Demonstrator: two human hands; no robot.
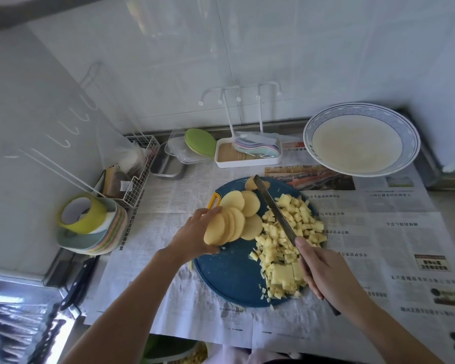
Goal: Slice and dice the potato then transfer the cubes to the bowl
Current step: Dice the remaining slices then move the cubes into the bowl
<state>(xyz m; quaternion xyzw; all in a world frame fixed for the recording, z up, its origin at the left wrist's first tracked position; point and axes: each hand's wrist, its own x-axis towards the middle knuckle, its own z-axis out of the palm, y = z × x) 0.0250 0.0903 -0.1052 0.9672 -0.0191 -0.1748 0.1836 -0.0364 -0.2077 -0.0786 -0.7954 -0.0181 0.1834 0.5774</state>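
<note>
- The person's left grip [195, 233] was clamped on a fanned stack of potato slices [225, 228], thumb below and fingers over the top. It held the stack tilted just above the left part of the blue cutting board [226, 277].
- The right grip [323, 271] was closed round the handle of the knife [273, 206], forefinger stretched forward onto the back of the blade. The blade ran away from the person across the board, between the slices and the cubes.
- More loose slices [248, 204] lay flat on the far left of the board, and one odd slice [249, 183] sat beside the blade tip.
- A broad heap of potato cubes [289, 232] covered the right side of the board. A few bits had strayed onto the newspaper [378, 232] that covered the desk.
- Some bigger blocks [284, 275] at the near edge of the heap looked to me only partly cut.
- The bowl [360, 110] stood well apart at the far right of the desk, pale inside, and I saw no cubes in it.
- As I judged it, the slicing was done and the dicing roughly half done. The held stack and the loose slices had yet to be cut into cubes, and the transfer to the bowl had not begun.
</note>
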